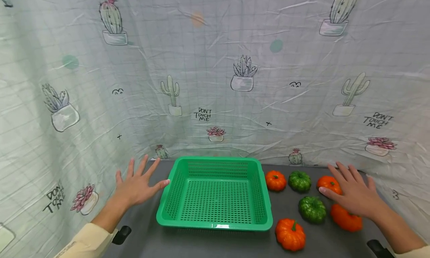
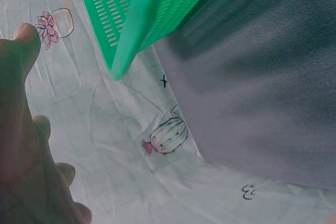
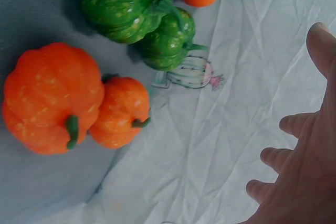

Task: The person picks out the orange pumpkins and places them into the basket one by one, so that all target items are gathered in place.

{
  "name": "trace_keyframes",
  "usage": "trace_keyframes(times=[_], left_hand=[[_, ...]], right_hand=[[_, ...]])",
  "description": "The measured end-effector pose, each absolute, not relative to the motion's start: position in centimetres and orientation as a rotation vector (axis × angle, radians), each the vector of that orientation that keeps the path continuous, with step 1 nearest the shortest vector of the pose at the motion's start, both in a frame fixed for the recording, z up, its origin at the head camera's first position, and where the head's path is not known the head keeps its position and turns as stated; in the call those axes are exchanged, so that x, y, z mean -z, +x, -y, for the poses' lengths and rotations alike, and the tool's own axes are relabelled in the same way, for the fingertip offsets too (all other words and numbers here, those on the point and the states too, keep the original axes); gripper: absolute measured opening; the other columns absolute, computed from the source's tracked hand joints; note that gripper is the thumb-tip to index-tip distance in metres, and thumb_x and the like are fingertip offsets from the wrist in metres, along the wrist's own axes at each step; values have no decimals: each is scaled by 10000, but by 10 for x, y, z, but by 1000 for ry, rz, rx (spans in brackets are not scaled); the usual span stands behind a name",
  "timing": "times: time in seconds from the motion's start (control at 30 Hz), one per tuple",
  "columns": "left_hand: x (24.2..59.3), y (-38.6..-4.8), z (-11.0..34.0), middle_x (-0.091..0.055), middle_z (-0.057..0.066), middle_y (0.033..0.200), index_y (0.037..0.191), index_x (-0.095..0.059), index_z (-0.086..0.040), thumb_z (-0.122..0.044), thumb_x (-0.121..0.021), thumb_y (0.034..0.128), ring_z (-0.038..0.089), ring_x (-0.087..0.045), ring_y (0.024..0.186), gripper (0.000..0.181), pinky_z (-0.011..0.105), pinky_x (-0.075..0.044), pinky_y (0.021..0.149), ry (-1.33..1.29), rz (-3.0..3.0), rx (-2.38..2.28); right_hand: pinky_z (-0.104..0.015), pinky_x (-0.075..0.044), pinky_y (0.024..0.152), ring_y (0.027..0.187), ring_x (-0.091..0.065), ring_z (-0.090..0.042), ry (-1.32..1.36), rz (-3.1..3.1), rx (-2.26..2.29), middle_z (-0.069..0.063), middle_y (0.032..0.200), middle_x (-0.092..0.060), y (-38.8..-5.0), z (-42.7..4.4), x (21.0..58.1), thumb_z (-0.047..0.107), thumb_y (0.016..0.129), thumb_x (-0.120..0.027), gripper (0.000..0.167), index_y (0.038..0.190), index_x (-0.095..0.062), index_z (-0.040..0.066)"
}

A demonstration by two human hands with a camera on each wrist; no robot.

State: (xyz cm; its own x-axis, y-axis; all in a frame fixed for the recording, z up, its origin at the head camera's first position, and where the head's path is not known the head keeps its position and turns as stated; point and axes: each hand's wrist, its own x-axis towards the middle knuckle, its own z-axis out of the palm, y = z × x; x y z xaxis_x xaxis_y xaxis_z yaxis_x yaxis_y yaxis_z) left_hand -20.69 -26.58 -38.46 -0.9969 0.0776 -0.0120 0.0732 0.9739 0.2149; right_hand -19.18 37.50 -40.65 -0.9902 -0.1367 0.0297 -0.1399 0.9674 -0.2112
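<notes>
A green plastic basket (image 1: 215, 226) with perforated walls and floor stands on the dark grey table, nothing inside it. My left hand (image 1: 136, 185) is held with fingers spread near the basket's left rim; in the left wrist view it appears apart from the basket. Over the pumpkins on the right, my right hand (image 1: 357, 192) spreads its fingers and holds nothing. It partly covers an orange pumpkin (image 1: 327, 183) and another orange pumpkin (image 1: 346, 217). Left of these sit two green pumpkins, one behind (image 1: 299, 181) and one nearer (image 1: 312, 209).
Right beside the basket are an orange pumpkin (image 1: 276, 181) at the back and a larger orange pumpkin (image 1: 290, 234) nearer the front. A pale curtain (image 1: 215, 97) printed with cacti hangs behind and around the grey table (image 1: 188, 245).
</notes>
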Motion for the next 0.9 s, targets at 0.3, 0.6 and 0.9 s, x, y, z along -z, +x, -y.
trace_keyframes(times=[0.3, 0.6, 0.9], left_hand=[[397, -208, 270, -45, 181, 1757, 1678, -150, -326, -840, -462, 916, 613, 26, 1554, 971, 887, 20, 1094, 124, -3102, -312], [409, -210, 271, -54, 206, 1749, 1676, -190, -285, -825, -521, 899, 624, 12, 1547, 1002, 877, 5, 1101, 128, -3071, -360], [418, -210, 275, -24, 186, 1758, 1677, -179, -300, -818, -510, 910, 629, 18, 1544, 983, 876, 25, 1099, 156, -3061, -373]], right_hand=[[-919, -35, 972, 1496, -37, -651, 183, 3098, -371, -314, 1705, -41, -190, -395, 425, 623, 1027, -525, 938, 1667, -115, 74], [-911, -74, 958, 1482, -69, -658, 141, 3104, -406, -318, 1700, -66, -184, -409, 440, 622, 1028, -524, 920, 1667, -133, 87], [-905, -139, 948, 1441, -146, -670, 108, 3093, -410, -361, 1660, -145, -177, -418, 454, 603, 1027, -536, 903, 1635, -200, 26]])
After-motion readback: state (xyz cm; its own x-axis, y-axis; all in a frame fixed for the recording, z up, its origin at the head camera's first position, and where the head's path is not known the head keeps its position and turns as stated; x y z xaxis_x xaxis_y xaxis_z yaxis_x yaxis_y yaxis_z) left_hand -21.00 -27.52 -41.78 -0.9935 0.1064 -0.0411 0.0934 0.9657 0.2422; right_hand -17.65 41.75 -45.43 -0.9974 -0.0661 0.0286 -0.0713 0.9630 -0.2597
